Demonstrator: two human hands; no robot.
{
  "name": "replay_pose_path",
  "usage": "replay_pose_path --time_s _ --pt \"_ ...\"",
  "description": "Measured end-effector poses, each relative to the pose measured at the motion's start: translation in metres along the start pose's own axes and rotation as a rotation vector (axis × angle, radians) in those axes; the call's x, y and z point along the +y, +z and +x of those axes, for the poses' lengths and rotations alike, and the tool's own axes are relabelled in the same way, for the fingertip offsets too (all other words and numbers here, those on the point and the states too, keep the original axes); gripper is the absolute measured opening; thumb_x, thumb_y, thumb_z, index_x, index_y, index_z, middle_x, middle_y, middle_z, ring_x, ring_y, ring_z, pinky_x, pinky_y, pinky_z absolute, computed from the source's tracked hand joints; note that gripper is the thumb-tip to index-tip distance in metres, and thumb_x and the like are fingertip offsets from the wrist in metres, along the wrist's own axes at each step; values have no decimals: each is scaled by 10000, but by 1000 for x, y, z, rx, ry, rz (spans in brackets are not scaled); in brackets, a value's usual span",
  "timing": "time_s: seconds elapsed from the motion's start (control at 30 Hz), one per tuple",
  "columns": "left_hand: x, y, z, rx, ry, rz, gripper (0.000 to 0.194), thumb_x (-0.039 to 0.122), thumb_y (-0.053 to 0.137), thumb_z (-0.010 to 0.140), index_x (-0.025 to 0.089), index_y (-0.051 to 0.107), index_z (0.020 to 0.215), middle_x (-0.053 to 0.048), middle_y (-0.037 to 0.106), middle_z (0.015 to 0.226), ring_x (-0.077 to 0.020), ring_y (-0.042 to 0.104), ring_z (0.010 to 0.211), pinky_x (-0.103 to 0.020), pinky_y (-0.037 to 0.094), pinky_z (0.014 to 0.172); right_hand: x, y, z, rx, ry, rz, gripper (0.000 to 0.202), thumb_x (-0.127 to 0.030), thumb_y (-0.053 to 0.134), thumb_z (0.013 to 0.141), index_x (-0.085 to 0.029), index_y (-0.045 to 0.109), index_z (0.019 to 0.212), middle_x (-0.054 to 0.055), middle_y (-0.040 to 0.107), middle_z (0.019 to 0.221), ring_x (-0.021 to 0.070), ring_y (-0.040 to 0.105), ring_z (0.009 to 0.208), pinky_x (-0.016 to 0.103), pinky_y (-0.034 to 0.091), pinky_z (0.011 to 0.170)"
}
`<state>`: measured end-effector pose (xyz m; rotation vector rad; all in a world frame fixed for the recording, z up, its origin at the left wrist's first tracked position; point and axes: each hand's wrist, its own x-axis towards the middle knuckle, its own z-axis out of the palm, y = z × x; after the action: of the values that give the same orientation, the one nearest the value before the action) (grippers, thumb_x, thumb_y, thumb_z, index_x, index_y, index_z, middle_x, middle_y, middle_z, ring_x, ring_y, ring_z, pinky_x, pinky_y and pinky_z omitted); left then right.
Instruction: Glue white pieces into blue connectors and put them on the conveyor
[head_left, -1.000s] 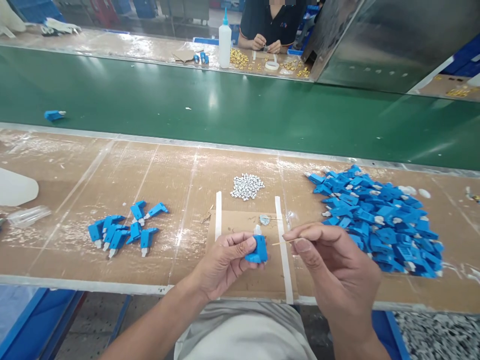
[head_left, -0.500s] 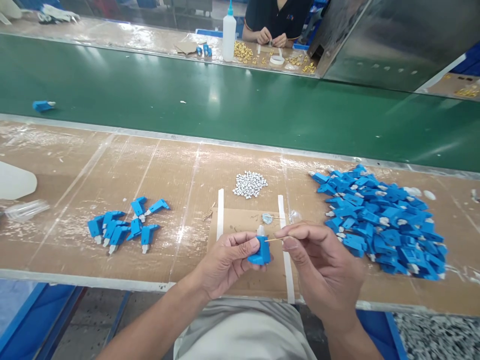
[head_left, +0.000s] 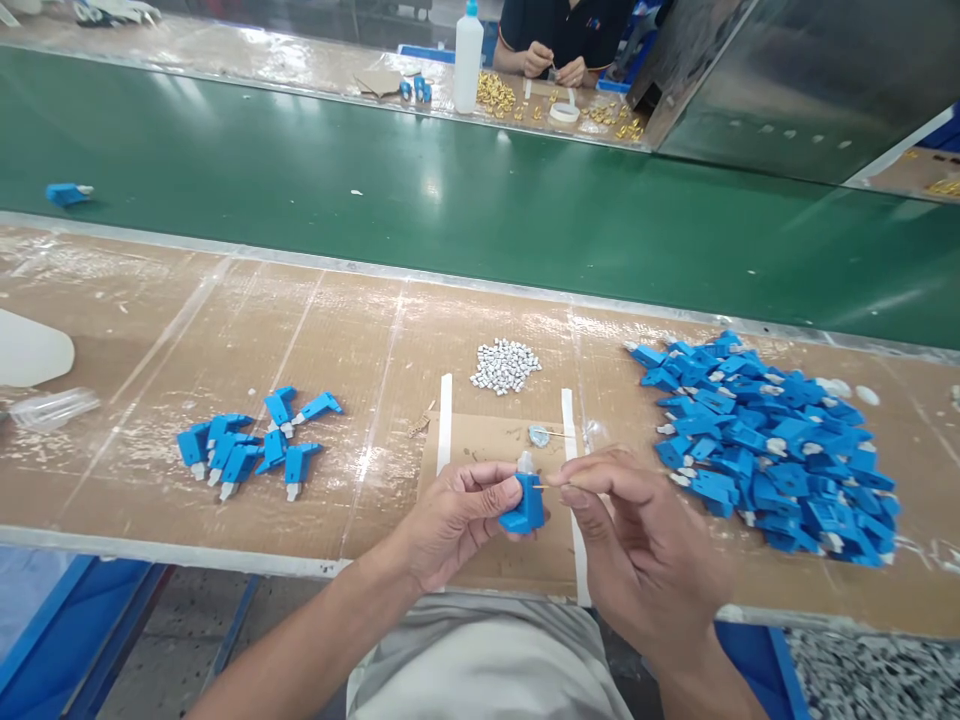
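Leftward along the green belt (head_left: pixel 300 180), one blue piece (head_left: pixel 69 194) has slid since the earlier frame, and the stick tip has come up against the held part. Eight blue parts (head_left: pixel 300 466) lie loosely grouped on the tabletop (head_left: pixel 150 480). Next, the left hand (head_left: pixel 466 515) is closed, thumb over fingers, on one held blue part (head_left: pixel 527 513), above a cardboard sheet (head_left: pixel 487 575) between two white tape strips (head_left: pixel 444 425). The right hand (head_left: pixel 649 550) pinches one thin stick (head_left: pixel 551 487), touching that part's side. Rightmost sits one heap of blue parts (head_left: pixel 780 460), too jumbled to count.
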<state>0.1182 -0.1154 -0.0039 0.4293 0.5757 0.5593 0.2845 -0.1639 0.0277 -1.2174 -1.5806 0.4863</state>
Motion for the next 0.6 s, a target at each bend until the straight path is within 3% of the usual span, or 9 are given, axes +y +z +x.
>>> replay_pose_path --time_s 0.17,0.27,0.4,0.5,0.6 --pt "7 -6 -3 10 43 -3 250 331 791 820 87 754 862 -68 676 750 -103 617 653 -199 514 666 4 -12 4 41 193 87 109 -142 592 980 -240 635 995 74 646 1037 265 629 1015 414 510 850" --pt "14 -15 -4 61 82 -23 239 301 812 798 81 752 869 -78 687 762 -119 644 709 -182 523 679 14 -17 -3 -85 271 3 86 -213 587 999 -233 654 950 86 616 1110 275 593 1104 406 482 895" --pt "16 -28 -3 105 89 -46 247 281 815 794 74 758 916 -76 683 781 -121 658 741 -153 520 664 28 -14 -19 -262 296 -89 96 -257 576 1014 -232 669 1011 84 621 1099 243 623 972 368 500 796" --pt "14 -34 -2 116 69 -51 229 280 791 819 80 757 926 -72 671 781 -117 649 739 -157 523 679 37 -15 -14 -203 299 -153 153 -287 596 1008 -244 656 1142 70 639 1080 215 632 845 340 518 716" --pt "13 -37 -2 121 57 -59 194 280 762 848 90 742 878 -78 666 812 -108 628 743 -161 519 693 54 -17 12 -142 265 -249 115 -310 598 1010 -246 670 1072 51 677 980 220 648 821 334 527 710"
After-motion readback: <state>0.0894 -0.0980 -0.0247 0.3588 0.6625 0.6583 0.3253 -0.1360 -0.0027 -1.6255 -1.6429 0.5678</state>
